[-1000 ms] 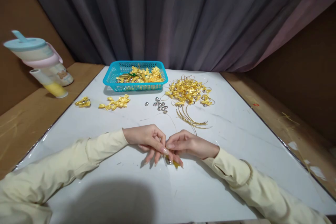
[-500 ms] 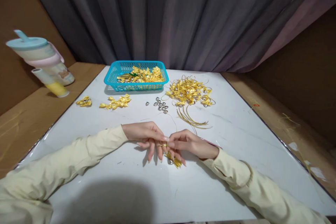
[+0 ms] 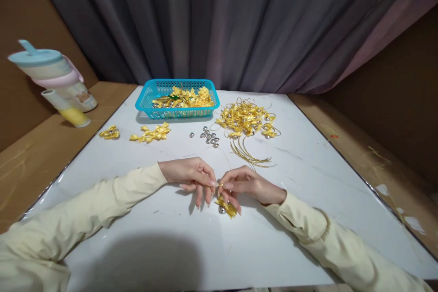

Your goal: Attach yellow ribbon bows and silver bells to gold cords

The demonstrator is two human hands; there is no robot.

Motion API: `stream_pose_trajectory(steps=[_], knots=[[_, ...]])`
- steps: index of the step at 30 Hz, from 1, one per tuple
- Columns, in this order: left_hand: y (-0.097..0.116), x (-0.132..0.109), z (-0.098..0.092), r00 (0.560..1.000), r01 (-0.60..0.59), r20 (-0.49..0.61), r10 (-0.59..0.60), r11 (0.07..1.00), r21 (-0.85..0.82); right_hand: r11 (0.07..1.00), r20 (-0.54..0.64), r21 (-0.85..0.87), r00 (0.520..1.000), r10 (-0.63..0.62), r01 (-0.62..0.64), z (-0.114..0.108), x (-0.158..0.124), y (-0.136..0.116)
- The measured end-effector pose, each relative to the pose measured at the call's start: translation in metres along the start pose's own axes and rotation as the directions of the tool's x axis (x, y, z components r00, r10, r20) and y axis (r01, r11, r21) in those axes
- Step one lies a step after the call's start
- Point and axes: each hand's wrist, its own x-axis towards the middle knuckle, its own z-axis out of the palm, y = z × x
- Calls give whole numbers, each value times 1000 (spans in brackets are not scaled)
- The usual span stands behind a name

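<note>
Your left hand [image 3: 191, 174] and right hand [image 3: 249, 186] each pinch the gold cord [image 3: 220, 185] at the fingertips. Yellow bow [image 3: 230, 209] with silver bead [image 3: 222, 210] sits just below your right fingers; contact with the table [image 3: 239, 251] cannot be determined.

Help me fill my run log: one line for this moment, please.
left hand: pinching gold cord | right hand: pinching same cord | nearby: yellow bow, silver bead | beyond: blue basket

Craft workspace before me: white marbled tabletop [image 3: 304, 182]; turquoise plastic basket [image 3: 164, 113]; glossy yellow fabric bows [image 3: 244, 117]; grey cloth curtain [image 3: 195, 23].
</note>
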Motion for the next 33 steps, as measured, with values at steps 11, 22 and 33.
stream_pose_trajectory(steps=[11,22,33], knots=[[0,0,0,999,-33,4,33,999,42,999,-11,-38,1000,-1,1,2,2,1],[0,1,0,999,-15,-30,16,999,30,999,-34,-33,999,-2,0,3,2,-1],[1,2,2,1000,-27,-13,28,999,43,998,-37,17,997,64,-64,2,2,-2]])
